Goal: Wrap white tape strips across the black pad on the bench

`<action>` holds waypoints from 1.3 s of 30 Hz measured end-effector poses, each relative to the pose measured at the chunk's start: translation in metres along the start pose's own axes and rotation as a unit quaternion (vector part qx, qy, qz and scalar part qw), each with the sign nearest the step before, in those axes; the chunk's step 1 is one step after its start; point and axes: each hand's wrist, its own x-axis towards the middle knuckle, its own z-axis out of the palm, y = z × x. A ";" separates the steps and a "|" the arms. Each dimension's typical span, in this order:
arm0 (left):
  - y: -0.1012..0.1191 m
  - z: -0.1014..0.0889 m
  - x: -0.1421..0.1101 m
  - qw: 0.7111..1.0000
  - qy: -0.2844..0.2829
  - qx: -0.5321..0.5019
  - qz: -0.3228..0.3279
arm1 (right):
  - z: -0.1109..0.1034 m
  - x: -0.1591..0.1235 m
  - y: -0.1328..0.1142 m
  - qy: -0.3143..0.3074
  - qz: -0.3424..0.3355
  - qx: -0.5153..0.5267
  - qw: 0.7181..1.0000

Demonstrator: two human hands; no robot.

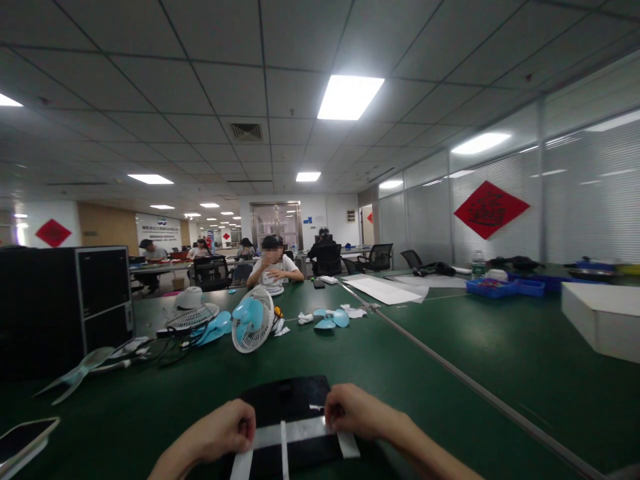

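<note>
A flat black object (290,400) with strips of clear tape (293,433) across it lies on the green table (450,373) at the bottom centre. My left hand (223,430) is curled closed at the left end of the horizontal tape strip. At the strip's right end my right hand (350,410) is closed too, pinching or pressing the tape. A second strip runs downward across the first.
A small white fan with blue blades (253,320) and loose fan parts (327,319) lie mid-table. A black case (60,307) stands left, a phone (25,440) at bottom left, a white box (603,320) and blue trays (495,287) right. People sit at the far end.
</note>
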 end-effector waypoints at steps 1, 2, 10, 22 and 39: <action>0.001 0.000 -0.001 1.000 -0.001 -0.002 -0.002 | 0.000 0.001 0.002 -0.004 -0.001 0.010 1.000; 0.002 -0.001 -0.002 1.000 -0.002 -0.003 -0.005 | 0.000 0.001 0.004 -0.008 -0.006 0.020 1.000; -0.008 -0.015 -0.008 1.000 -0.006 -0.021 -0.005 | -0.003 0.011 0.012 0.087 0.011 -0.007 0.996; -0.101 -0.031 0.007 0.952 0.207 0.120 -0.191 | 0.015 0.075 -0.028 0.077 -0.105 -0.137 0.982; -0.124 -0.032 0.008 0.947 0.195 0.116 -0.228 | -0.015 0.057 -0.010 0.158 -0.023 -0.169 0.973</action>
